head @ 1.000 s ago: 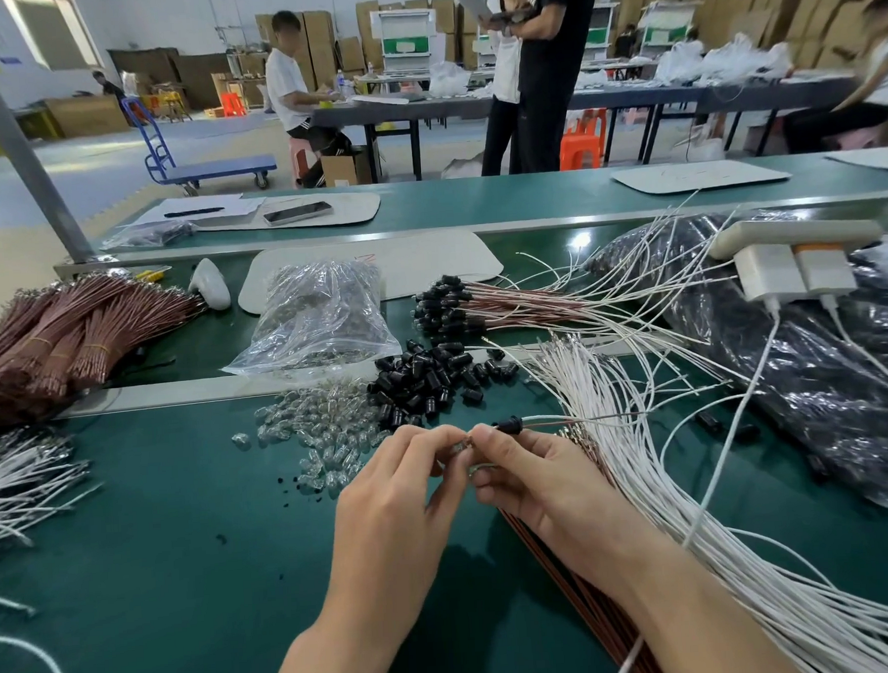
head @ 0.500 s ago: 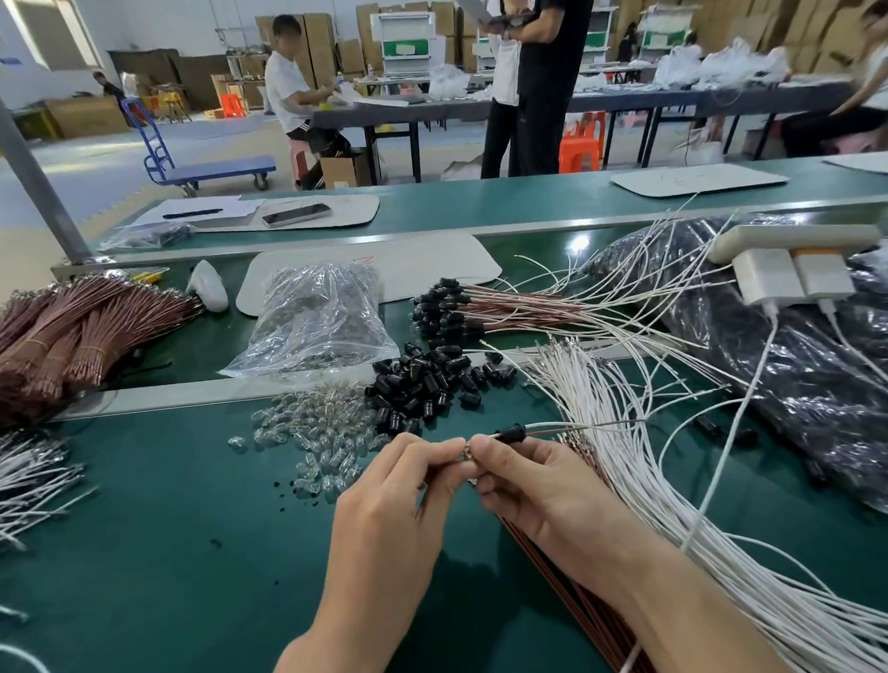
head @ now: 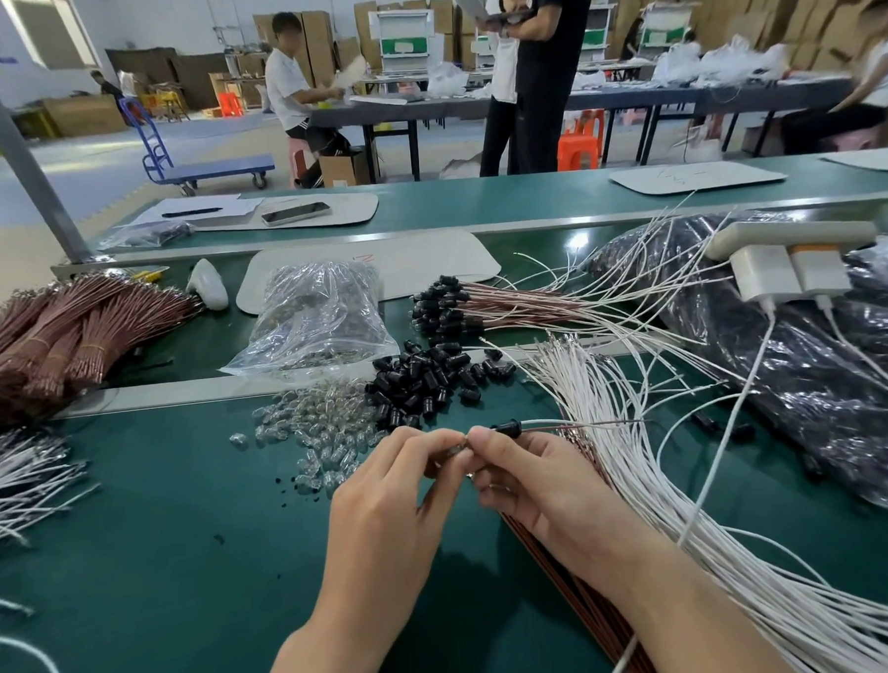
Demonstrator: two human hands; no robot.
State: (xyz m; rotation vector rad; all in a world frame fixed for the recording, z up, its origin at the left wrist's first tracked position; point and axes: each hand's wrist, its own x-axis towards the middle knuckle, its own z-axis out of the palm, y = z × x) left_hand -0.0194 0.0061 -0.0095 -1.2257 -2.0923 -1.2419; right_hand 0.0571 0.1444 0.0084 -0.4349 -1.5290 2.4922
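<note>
the left hand (head: 388,493) pinches a tiny clear bulb (head: 458,446) at its fingertips. the right hand (head: 537,491) pinches the front end of a wired black socket (head: 506,427). both are held together just above the green tabletop (head: 159,531), near the loose bulb pile (head: 318,425). this looks like the fitting step. the next move likely calls for squaring the bulb to the socket mouth and pressing it in gently, without cracking the glass.
</note>
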